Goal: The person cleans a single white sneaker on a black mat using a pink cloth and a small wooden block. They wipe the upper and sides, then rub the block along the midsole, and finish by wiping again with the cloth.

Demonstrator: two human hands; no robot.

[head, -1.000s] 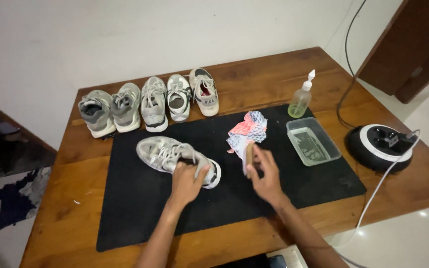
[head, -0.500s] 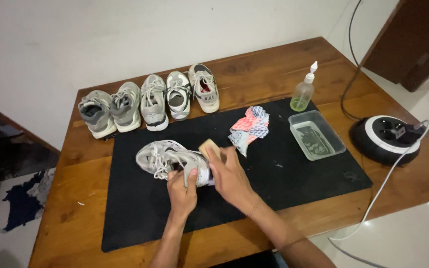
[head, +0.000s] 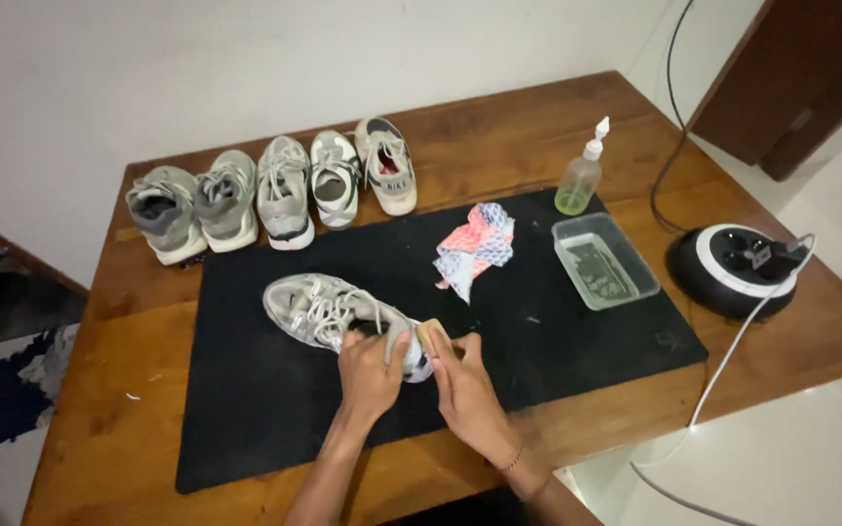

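A grey and white sneaker [head: 328,309] lies on its side on the black mat [head: 246,409]. My left hand [head: 370,372] grips the sneaker's toe end, fingers wrapped over it. A small wooden-backed brush [head: 433,337] is in my right hand [head: 465,385], pressed against the toe of the sneaker right beside the left hand's fingers.
Several grey and white sneakers [head: 275,190] stand in a row at the table's back edge. A patterned cloth [head: 477,245], a clear tray of water [head: 604,259] and a spray bottle [head: 580,177] sit at the mat's right. A round power hub [head: 733,268] with cables lies far right.
My right hand carried the brush from beside the cloth leftward to the sneaker's toe. My left hand stayed on the sneaker.
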